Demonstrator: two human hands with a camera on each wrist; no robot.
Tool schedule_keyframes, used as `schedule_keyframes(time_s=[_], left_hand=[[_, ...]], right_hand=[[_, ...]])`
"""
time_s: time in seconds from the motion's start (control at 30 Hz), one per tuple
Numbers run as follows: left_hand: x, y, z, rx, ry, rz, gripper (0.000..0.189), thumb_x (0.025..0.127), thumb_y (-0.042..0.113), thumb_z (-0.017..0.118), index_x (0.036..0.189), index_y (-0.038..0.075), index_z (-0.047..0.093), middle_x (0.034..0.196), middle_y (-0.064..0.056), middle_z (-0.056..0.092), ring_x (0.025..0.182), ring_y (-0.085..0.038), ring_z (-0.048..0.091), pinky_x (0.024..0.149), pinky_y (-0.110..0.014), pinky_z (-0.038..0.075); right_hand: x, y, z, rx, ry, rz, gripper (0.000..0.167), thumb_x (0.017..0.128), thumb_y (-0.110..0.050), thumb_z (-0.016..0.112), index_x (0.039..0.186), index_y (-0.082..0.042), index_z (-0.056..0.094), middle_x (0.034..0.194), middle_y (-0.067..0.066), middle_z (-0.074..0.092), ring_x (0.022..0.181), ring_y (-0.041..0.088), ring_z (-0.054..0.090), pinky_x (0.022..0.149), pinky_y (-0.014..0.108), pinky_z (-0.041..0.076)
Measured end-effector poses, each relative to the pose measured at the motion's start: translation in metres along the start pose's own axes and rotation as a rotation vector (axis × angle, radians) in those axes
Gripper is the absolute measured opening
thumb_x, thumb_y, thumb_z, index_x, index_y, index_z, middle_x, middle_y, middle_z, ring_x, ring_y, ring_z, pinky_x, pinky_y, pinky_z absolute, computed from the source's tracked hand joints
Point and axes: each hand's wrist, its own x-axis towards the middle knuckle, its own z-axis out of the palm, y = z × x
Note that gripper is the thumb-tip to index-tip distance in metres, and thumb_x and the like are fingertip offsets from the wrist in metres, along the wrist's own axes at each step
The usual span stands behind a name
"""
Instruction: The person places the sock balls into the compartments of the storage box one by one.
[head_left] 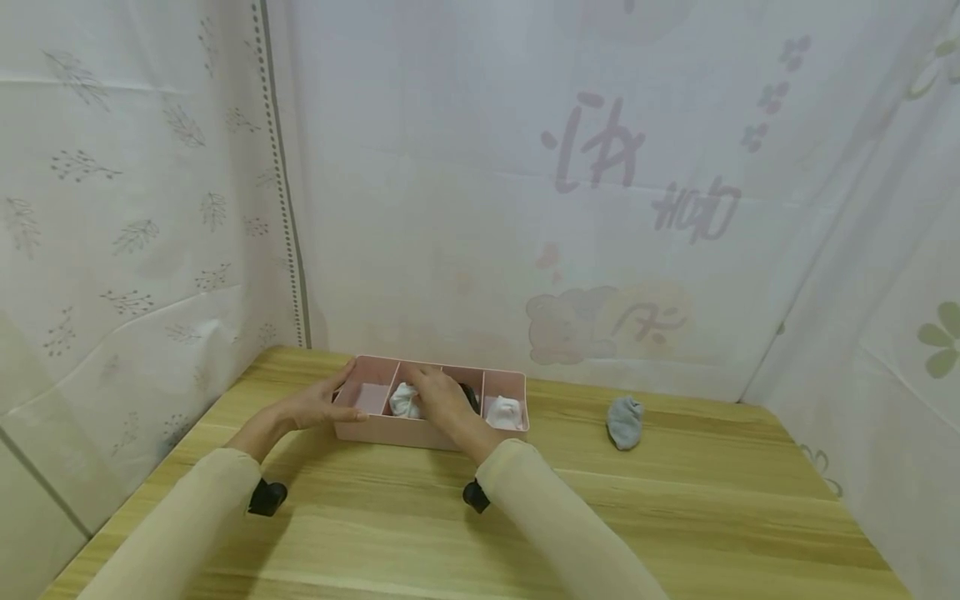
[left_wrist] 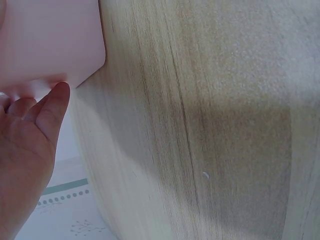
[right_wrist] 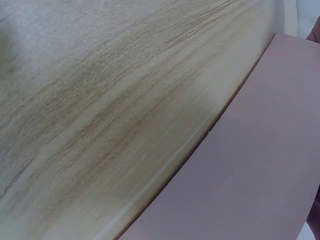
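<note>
Here we are at the pink box (head_left: 431, 433), standing on the table (head_left: 675, 517) with its dividers running front to back, and the left hand (head_left: 315, 408) has its left end: thumb over the front wall, fingers bent against the end, holding it between them. Now the right hand (head_left: 442, 406) is down in the middle of the box! We see it reaching toward the pale bundle (head_left: 405, 402) in the second compartment from the left, but its fingertips are hidden, so we cannot tell whether they pinch the cloth or only lie beside it. Our call: this looks like the placing step, tucking that bundle in its slot. A dark thing (head_left: 471, 395) shows in the third compartment, partly behind the right hand, and a white bundle (head_left: 505, 413) sits in the rightmost. Out to the right, well apart, the grey bundle (head_left: 625, 422) lies on the table. What does the next move call for? We'd say lifting the right hand out cleanly, without snagging cloth, then turning to that grey one while the left keeps things steady.
</note>
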Motion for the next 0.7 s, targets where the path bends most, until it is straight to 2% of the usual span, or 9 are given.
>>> schedule_keyframes(time_s=[0.3,0.7], left_hand=[[-0.0014,0.0007,0.0006,0.005,0.004,-0.01,0.111,0.082,0.026,0.073,0.149,0.002,-0.012,0.15,-0.036,-0.003,0.137,-0.053,0.003,0.107,-0.064,0.015],[-0.0005,-0.0004,0.0012,0.014,0.012,-0.022,0.112,0.081,0.03,0.074,0.149,0.002,-0.011,0.15,-0.036,-0.003,0.138,-0.051,0.004,0.108,-0.063,0.014]], right_hand=[[0.0043,-0.0027,0.0007,-0.038,-0.101,0.026,0.02,0.086,-0.01,0.068,0.104,-0.012,0.059,0.109,0.003,0.065,0.1,0.018,0.063,0.081,0.024,0.051],[0.0051,-0.0041,0.004,-0.14,-0.097,-0.026,0.02,0.081,-0.012,0.073,0.098,-0.012,0.062,0.101,0.002,0.066,0.095,0.015,0.064,0.075,0.022,0.052]])
